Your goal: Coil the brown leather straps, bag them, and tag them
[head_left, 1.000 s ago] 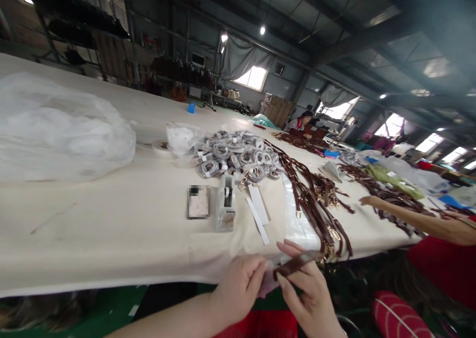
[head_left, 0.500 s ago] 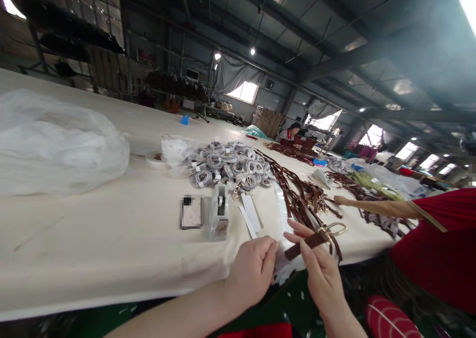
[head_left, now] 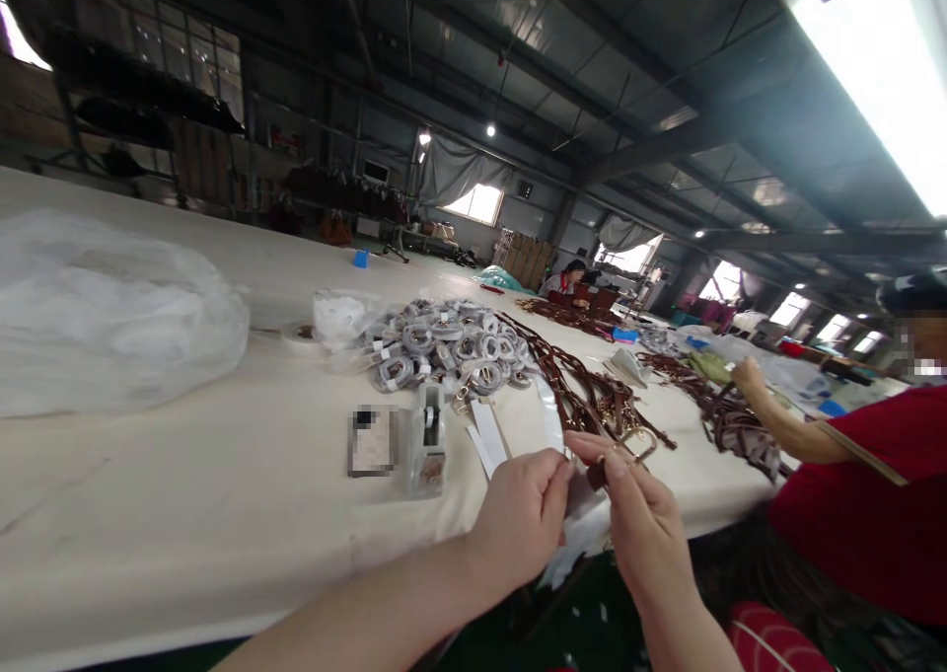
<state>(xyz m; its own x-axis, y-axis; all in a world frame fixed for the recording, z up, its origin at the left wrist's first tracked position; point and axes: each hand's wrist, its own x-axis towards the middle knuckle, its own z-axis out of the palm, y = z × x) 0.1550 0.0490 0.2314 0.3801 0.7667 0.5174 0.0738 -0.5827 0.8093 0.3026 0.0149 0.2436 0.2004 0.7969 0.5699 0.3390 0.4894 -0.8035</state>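
Note:
My right hand (head_left: 645, 524) is closed around the end of a brown leather strap (head_left: 597, 475), with a gold metal clasp (head_left: 642, 445) showing past the fingers. My left hand (head_left: 522, 504) is held closely beside it, fingers curled in a pinch at the top of a clear plastic bag (head_left: 584, 509) that hangs between the two hands at the table edge. The strap's end is near the bag's top; whether it is inside I cannot tell. Beyond the hands lie more brown straps (head_left: 592, 391) with gold fittings.
A tape dispenser (head_left: 427, 445) and white paper strips (head_left: 488, 435) lie left of my hands. Behind them is a heap of coiled, wrapped straps (head_left: 459, 341). A large plastic bag (head_left: 110, 307) covers the table's left. A co-worker in red (head_left: 865, 494) reaches over straps at right.
My right hand has brought the strap end closer to my left hand and the plastic bag, its fingers closing further. The co-worker's hand has moved away from the nearer straps. The view has shifted slightly.

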